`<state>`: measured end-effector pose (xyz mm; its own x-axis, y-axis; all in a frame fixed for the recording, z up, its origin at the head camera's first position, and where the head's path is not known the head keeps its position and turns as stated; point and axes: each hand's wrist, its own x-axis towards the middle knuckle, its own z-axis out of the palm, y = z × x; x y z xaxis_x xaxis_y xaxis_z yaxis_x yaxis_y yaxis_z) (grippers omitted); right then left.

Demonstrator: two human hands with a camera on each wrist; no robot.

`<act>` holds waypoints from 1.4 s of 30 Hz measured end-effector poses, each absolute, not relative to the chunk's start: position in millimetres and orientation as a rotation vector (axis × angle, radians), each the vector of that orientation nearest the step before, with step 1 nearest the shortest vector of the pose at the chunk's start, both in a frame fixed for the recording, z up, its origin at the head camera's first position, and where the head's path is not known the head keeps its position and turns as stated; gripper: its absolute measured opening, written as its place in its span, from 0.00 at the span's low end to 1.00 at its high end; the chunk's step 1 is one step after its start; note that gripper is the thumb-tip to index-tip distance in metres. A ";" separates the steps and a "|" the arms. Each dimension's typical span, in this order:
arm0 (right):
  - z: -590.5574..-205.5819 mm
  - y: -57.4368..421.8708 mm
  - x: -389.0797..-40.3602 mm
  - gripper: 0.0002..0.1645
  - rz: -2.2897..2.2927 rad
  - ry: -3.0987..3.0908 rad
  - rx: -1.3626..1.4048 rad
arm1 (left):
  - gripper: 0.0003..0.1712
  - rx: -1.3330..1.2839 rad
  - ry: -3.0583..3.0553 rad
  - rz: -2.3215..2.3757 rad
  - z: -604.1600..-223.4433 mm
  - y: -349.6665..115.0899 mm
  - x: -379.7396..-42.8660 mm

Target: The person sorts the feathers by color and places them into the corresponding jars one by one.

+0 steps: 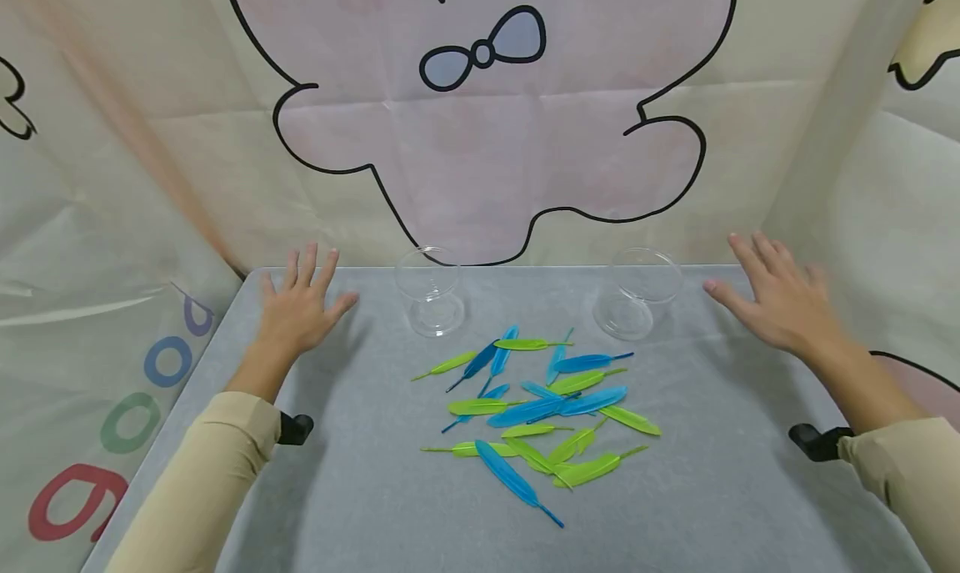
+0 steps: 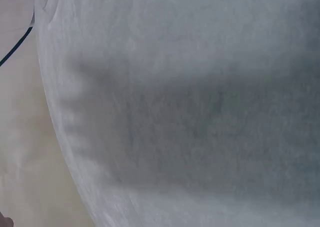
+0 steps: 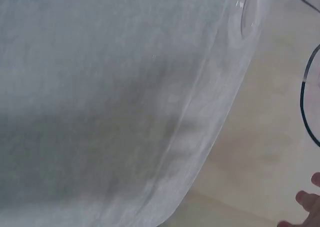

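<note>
In the head view my left hand (image 1: 298, 310) is held over the table's left side, its fingers spread and nothing in it. My right hand (image 1: 783, 298) mirrors it on the far right, fingers also apart and holding nothing. Between them lies a loose scatter of blue and green feathers, with a long blue feather (image 1: 513, 477) nearest the front and a green feather (image 1: 592, 470) beside it. Two clear plastic cups stand behind the feathers: the left cup (image 1: 431, 294) is nearer my left hand, the right cup (image 1: 637, 294) nearer my right. Only fingertips (image 3: 307, 199) show in the right wrist view.
A grey cloth covers the table (image 1: 375, 506). Behind it rises a pale curtain (image 1: 487, 148) with a black-outlined cartoon figure. Another printed sheet (image 1: 67, 339) with coloured letters hangs at the left. Dark wrist camera mounts (image 1: 296, 429) stick out at both sleeves.
</note>
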<state>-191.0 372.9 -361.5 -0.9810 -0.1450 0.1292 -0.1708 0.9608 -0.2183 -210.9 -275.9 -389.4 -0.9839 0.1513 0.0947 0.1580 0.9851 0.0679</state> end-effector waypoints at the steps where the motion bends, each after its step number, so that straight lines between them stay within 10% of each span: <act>1: -361.1 370.2 -189.1 0.49 0.388 -2.992 0.260 | 0.47 -0.251 -3.050 -0.145 -390.3 -273.9 -211.0; 42: -413.6 295.4 -162.6 0.30 1.432 -2.667 0.884 | 0.73 -0.405 -2.908 -1.338 -407.2 -199.7 -216.2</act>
<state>-162.6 295.4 -413.6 -0.8429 -0.4794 0.2441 -0.4684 0.4307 -0.7714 -216.2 -199.7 -407.2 -0.9650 0.2609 0.0275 0.1906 0.6251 0.7570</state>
